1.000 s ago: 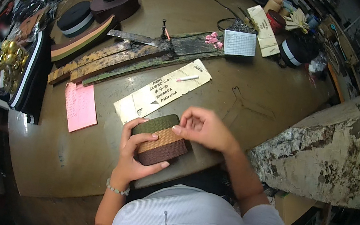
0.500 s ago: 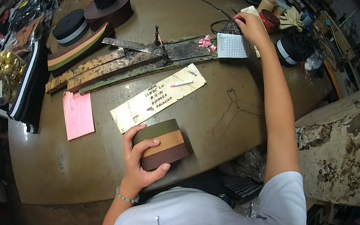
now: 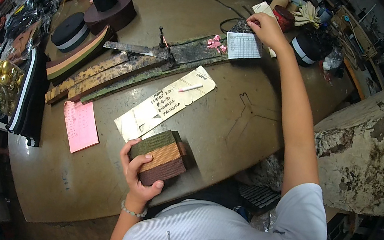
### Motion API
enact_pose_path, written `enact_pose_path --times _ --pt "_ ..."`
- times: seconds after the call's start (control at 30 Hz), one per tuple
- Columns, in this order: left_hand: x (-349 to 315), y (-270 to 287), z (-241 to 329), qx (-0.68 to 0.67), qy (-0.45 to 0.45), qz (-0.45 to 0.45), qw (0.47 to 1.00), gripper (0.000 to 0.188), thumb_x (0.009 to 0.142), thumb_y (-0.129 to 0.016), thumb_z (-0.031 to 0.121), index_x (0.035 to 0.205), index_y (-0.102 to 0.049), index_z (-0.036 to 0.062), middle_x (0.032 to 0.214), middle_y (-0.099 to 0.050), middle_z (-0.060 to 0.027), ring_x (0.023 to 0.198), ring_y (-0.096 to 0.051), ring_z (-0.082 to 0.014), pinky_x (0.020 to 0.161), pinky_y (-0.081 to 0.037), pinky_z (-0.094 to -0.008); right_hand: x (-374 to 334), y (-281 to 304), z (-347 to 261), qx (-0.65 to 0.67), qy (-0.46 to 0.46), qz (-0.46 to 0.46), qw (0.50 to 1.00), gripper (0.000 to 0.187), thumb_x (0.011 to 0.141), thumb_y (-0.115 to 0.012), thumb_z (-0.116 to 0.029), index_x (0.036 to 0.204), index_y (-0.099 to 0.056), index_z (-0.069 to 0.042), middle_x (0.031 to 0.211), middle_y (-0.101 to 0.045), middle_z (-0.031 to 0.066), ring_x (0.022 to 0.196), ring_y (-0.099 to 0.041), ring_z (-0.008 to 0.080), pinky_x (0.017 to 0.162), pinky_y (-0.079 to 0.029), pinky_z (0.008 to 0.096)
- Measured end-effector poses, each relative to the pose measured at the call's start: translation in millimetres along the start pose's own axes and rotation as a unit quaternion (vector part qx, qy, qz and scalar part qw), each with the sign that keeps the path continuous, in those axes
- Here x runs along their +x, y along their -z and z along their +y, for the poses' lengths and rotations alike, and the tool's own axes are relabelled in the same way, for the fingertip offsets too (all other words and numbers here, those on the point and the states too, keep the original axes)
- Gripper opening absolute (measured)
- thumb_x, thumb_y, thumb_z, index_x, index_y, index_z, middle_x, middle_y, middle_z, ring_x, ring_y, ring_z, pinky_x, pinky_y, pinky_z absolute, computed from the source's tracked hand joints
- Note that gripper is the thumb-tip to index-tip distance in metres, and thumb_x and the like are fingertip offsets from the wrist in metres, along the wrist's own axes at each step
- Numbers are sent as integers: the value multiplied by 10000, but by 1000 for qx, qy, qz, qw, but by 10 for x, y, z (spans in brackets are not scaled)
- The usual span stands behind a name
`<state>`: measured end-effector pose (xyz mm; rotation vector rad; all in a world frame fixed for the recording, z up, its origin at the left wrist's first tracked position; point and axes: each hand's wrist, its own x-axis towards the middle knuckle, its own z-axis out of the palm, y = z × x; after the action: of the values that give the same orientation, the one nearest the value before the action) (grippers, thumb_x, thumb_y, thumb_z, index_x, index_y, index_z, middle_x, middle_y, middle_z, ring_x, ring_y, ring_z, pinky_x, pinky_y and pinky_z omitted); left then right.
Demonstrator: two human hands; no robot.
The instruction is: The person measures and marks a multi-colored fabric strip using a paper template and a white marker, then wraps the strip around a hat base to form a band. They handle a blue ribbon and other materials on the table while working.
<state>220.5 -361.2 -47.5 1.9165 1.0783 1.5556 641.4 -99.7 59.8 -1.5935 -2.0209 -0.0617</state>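
My left hand is wrapped round a thick stack of woven webbing pieces, striped green, tan and dark brown, just above the near edge of the table. Farther off, my right arm stretches to the back right. There my right hand has its fingertips pinched together over a small dark heap or container; anything between them is too small to make out. Below that hand a white gridded paper leans toward me. Pink scraps lie beside the paper.
A blackened wooden bar with an upright metal pin crosses the table. A paper pattern with a white marker lies before it, near a pink note. Webbing rolls stand left; a black roll stands right.
My left hand has shifted slightly left with the webbing stack, which has turned so an offset piece shows at its right side. My right hand stays over the dark heap.
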Motion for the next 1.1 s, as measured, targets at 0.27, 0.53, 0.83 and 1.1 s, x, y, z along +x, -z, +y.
enact_pose_path --times 0.27,0.53,0.83,1.1 --pt "21 -8 -1 1 -10 0 1000 606 739 -729 573 1109 -587 115 1265 -460 -303 1173 -485 -424 991 -392 -524 10 -154 26 -65 12 32 997 164 897 -609 -152 950 -677 -12 971 -653 178 926 -632 361 809 -498 434" --pt "22 30 14 17 1 -7 1000 597 720 -738 547 1098 -659 91 1279 -464 -282 1177 -486 -418 1010 -387 -496 -155 -9 -409 -150 72 229 959 136 888 -592 -109 979 -667 -41 1004 -656 138 948 -613 353 825 -494 424" --pt "60 24 41 21 -4 -24 999 575 700 -743 493 1110 -679 95 1275 -454 -264 1196 -468 -397 1015 -383 -480 -1575 284 -2264 422 18 -194 885 111 953 -584 -60 1013 -638 17 953 -691 69 848 -641 100 767 -513 239" --pt "78 18 40 14 -9 -29 999 560 690 -748 465 1106 -679 97 1272 -441 -262 1200 -458 -397 1015 -381 -481 -1824 75 -2524 305 149 -141 930 154 884 -576 -6 1033 -574 30 950 -618 201 903 -609 388 793 -496 431"
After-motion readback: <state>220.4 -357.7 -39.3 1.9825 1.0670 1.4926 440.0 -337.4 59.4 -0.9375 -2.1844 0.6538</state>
